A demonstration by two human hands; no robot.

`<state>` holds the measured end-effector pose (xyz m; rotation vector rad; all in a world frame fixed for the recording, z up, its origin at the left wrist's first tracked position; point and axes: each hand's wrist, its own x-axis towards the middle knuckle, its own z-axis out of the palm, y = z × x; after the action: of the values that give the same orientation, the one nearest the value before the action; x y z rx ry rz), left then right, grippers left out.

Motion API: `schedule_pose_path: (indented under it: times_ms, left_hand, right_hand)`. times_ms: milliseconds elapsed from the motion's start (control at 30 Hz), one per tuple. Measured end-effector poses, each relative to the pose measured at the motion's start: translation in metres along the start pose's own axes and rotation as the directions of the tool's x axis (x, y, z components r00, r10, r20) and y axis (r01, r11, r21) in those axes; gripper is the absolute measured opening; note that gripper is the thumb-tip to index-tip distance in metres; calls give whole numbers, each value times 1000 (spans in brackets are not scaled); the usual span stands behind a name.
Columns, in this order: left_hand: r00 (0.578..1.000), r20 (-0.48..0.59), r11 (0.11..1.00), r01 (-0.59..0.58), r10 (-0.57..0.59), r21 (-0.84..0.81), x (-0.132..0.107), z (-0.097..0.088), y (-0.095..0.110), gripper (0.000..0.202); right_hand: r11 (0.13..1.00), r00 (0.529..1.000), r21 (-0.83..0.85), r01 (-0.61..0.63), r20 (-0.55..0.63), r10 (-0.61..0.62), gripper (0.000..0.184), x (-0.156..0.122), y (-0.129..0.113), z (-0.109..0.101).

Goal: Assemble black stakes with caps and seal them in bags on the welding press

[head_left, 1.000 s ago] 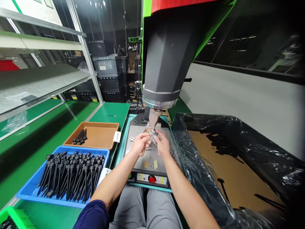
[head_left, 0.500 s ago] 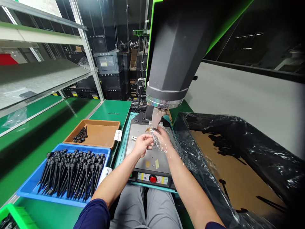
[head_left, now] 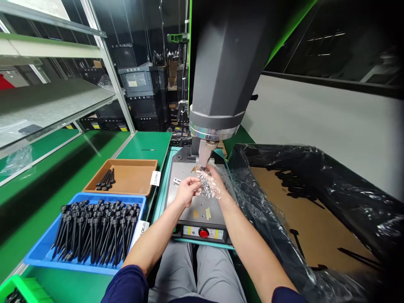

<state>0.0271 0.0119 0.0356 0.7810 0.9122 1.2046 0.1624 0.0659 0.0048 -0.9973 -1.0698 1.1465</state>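
Crinkled clear plastic film hangs between my hands, beneath the pale tapered tip of the overhead machine. My left hand pinches the film's left edge between thumb and fingers. Just right of the tip, my right hand is closed around a small dark part, with film lying across its palm. Glare and the film partly hide the right fingers. Both hands are above the grey metal base plate, where a small silver bracket lies left of them.
A blue tray full of black bolt-like parts and a brown tray with several more stand on the left. The machine's grey head looms above. A red button faces me. Right, a plastic-lined box holds dark parts.
The film now spreads wider and lower between my hands. Both hands stay at nearly the same place under the tip. My view has shifted slightly.
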Motion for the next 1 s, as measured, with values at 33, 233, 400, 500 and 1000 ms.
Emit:
schedule_pose_path:
  times_ms: [33,233,400,500,1000]
  left_hand:
    - [1000,-2,1000,-4,4,5,-1,0,0,37]
    - [1000,-14,998,-13,14,60,-2,-2,-2,35]
    - [999,-15,996,-51,52,74,3,-1,-4,37]
    - [997,-22,996,-70,72,62,8,-1,-5,39]
    - [987,-33,983,-150,154,108,12,-1,-1,34]
  right_hand:
    - [999,1000,34,4,-6,-4,68,-3,2,-1]
    - [976,994,209,-51,-81,69,68,-16,23,-20]
    - [986,991,157,-62,-105,79,68,-10,24,-31]
    - [981,988,158,-108,-96,124,67,-3,21,-31]
    - [979,982,157,-133,-113,152,55,-17,51,-40]
